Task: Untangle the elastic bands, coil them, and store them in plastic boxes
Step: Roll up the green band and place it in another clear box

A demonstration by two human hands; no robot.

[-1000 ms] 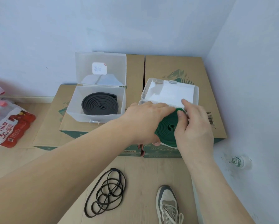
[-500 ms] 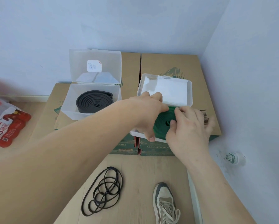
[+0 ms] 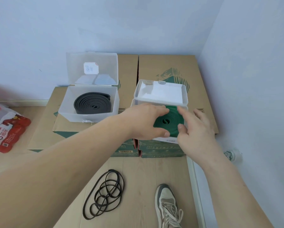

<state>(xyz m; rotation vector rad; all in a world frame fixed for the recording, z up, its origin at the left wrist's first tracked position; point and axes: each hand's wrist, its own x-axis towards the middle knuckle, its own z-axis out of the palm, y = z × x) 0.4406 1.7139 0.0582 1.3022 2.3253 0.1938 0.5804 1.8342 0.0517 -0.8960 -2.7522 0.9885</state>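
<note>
Right, both hands are down at the right plastic box (image 3: 162, 138), which sits open on a cardboard carton (image 3: 167, 66) with its lid (image 3: 160, 94) tipped back. The green band (image 3: 170, 120) lies inside it, wound into a flat coil. The left hand (image 3: 146, 120) wraps the coil's left side, fingers curled over the far edge and thumb hooked on the near edge. The right hand (image 3: 195, 130) takes the other side, with the forefinger on the far edge, the bent thumb on the near edge, and the remaining fingers splayed out past the box wall. So the coil is held from both sides, low in the box; whether it lies flat on the bottom I cannot tell.

Over to the left, the left plastic box (image 3: 88, 116) stands open on a neighbouring carton (image 3: 44, 129), lid upright against the wall with a small white label (image 3: 90, 67) on it. A grey band (image 3: 92, 104) sits coiled inside.

Down on the wooden floor, a thin black band (image 3: 105, 193) lies in loose, overlapping loops just left of a grey-and-white shoe (image 3: 167, 204). A red-and-white shrink-wrapped pack (image 3: 4, 130) lies at the far left, and a clear bottle (image 3: 231, 154) lies by the right wall.
</note>
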